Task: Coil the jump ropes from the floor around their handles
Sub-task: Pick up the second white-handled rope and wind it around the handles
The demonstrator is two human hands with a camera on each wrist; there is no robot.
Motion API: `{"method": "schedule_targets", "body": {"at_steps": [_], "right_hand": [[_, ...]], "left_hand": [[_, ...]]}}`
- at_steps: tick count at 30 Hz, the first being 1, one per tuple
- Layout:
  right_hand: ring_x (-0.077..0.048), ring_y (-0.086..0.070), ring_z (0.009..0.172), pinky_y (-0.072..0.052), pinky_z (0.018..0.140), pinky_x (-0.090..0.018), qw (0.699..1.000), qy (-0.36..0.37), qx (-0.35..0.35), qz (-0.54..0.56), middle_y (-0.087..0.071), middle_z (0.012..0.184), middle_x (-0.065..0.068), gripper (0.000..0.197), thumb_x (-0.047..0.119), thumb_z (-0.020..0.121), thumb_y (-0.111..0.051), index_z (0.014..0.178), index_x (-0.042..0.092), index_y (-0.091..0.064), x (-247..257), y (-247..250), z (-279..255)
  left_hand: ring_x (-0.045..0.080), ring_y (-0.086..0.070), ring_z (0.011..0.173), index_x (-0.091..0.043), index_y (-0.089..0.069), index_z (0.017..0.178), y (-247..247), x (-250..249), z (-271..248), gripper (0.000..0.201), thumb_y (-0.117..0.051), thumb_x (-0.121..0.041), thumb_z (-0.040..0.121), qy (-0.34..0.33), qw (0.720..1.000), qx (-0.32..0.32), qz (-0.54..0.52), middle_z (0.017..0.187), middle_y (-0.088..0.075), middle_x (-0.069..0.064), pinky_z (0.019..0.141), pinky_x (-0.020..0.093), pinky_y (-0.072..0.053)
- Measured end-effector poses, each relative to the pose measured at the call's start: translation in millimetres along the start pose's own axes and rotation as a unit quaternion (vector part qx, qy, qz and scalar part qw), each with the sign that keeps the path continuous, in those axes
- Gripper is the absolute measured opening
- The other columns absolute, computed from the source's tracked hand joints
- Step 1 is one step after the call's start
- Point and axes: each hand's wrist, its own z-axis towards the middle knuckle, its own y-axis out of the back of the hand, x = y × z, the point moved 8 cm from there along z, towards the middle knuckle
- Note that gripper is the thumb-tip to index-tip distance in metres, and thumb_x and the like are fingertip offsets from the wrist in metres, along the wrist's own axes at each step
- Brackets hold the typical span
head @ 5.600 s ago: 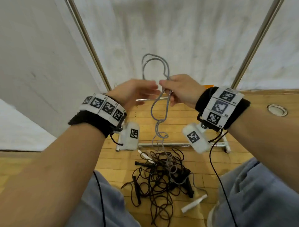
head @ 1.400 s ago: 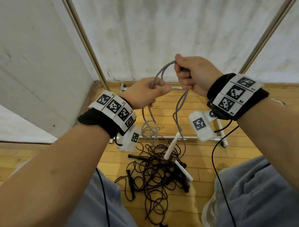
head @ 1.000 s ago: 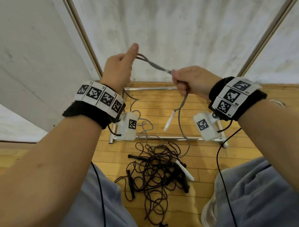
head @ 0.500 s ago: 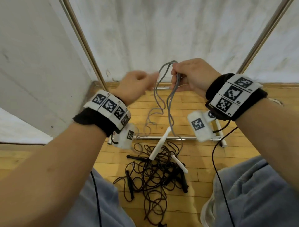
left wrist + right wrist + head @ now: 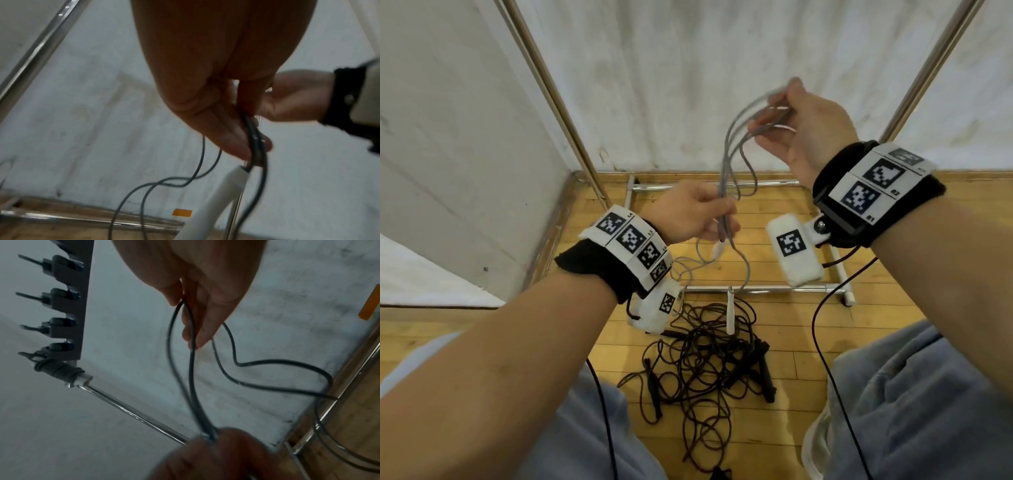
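Observation:
A grey jump rope [image 5: 726, 161] hangs doubled in several strands between my hands, above the floor. My right hand [image 5: 770, 116] is the higher one and grips the top of the loops [image 5: 191, 318]. Below it my left hand [image 5: 724, 222] pinches the strands together [image 5: 254, 146], just above one white handle [image 5: 216, 203]. The other white handle [image 5: 730, 313] dangles lower on a loose strand, near the floor. More grey rope sags in loops under my left wrist.
A tangle of black jump ropes [image 5: 705, 359] with black handles lies on the wooden floor between my knees. Behind it stands a metal rack's base bar [image 5: 756, 289] and slanted poles [image 5: 558, 102]. The rack's hook strip [image 5: 65, 305] carries a coiled rope [image 5: 59, 369].
My hands, close together half a second ago, have drawn apart. The left slid down the strands and the right rose, stretching the loops. The hanging handle now dangles straight.

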Motion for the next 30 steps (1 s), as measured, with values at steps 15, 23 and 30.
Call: {"method": "schedule_targets", "body": {"at_steps": [15, 23, 30], "right_hand": [[-0.022, -0.061, 0.104, -0.044, 0.097, -0.038, 0.888, -0.055, 0.288, -0.353, -0.068, 0.107, -0.008, 0.022, 0.026, 0.091, -0.059, 0.104, 0.009, -0.066, -81.7, -60.2, -51.8], [-0.021, -0.067, 0.078, -0.055, 0.074, -0.033, 0.883, 0.014, 0.279, -0.377, -0.072, 0.095, -0.014, 0.034, 0.029, 0.096, -0.049, 0.097, -0.002, -0.063, -77.8, -66.4, -54.5], [-0.033, -0.066, 0.075, -0.055, 0.074, -0.045, 0.864, 0.036, 0.284, -0.415, -0.07, 0.084, -0.016, 0.037, 0.03, 0.098, -0.045, 0.091, -0.002, -0.064, -66.8, -68.7, -53.6]], "left_hand": [[0.021, -0.071, 0.065, -0.006, -0.057, 0.081, 63.2, -26.9, -8.2, 0.024, -0.047, -0.016, 0.1, -0.055, 0.938, -0.166, -0.299, 0.067, -0.068, 0.003, 0.05, 0.02, -0.053], [0.016, -0.065, 0.062, -0.01, -0.062, 0.083, 67.2, -22.0, -7.3, 0.025, -0.055, -0.031, 0.096, -0.049, 0.949, -0.191, -0.246, 0.069, -0.067, 0.0, 0.05, 0.023, -0.048], [0.015, -0.05, 0.058, 0.008, -0.066, 0.091, 43.1, -17.4, -9.5, 0.032, -0.065, -0.024, 0.089, -0.024, 0.99, -0.137, -0.031, 0.073, -0.055, 0.014, 0.051, 0.018, -0.039]]}}
